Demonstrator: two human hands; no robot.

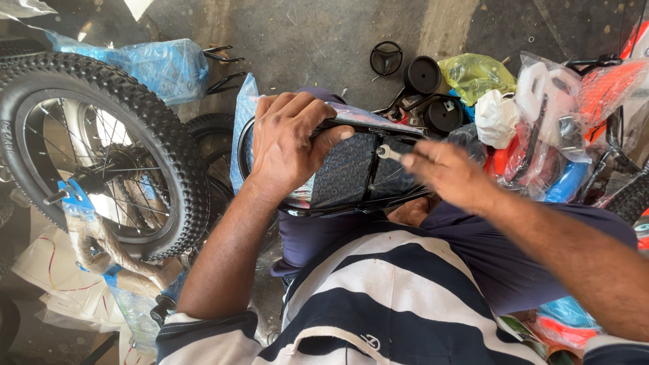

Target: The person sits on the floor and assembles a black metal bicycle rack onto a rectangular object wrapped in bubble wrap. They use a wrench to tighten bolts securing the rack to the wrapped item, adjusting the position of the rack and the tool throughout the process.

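Left hand [287, 145] gripping wrapped bike part [351, 169] on lap. Right hand [443, 172] pinching small spanner [390, 153] against it, blurred. Tightening seemingly underway; wheel [94, 149] left, unfitted.

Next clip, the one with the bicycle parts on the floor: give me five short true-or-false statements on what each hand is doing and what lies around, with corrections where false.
1. The left hand grips the rim of a black bicycle part wrapped in clear plastic. True.
2. The right hand holds a hammer. False: it holds a small silver spanner.
3. A knobby-tyred wheel stands at the person's left. True.
4. The two small black wheels lie on the person's lap. False: they lie on the floor beyond the wrapped part.
5. The person wears a plain red shirt. False: the shirt is striped dark blue and white.
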